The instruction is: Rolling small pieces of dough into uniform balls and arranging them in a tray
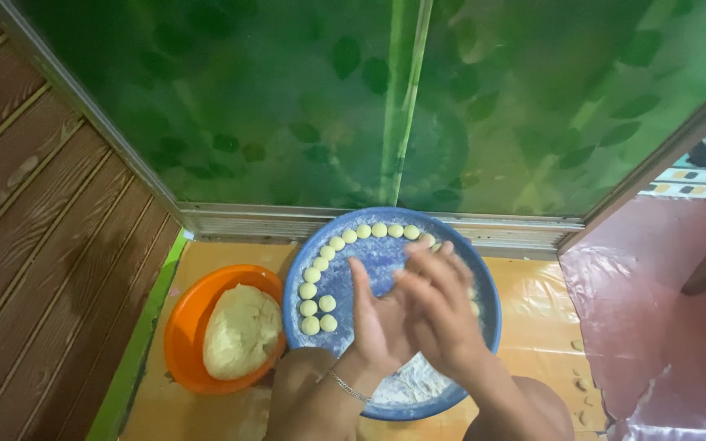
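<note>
My left hand (pixel 373 322) and my right hand (pixel 439 306) are pressed palm to palm over a round blue tray (pixel 484 286). Whatever lies between the palms is hidden. Several small pale dough balls (pixel 320 282) line the tray's left and far rim in a curved row. White flour (pixel 406 384) dusts the tray's near part. A silver bracelet (pixel 346 386) circles my left wrist. To the left stands an orange bowl (pixel 185 327) holding a large lump of yellowish dough (pixel 241 331).
The tray and bowl rest on an orange plastic sheet (pixel 533 294) on the floor. A green leaf-patterned glass door (pixel 353 106) with a metal track rises just behind. Brown wood-look panelling (pixel 34 245) runs along the left; reddish floor covering (pixel 655 310) lies right.
</note>
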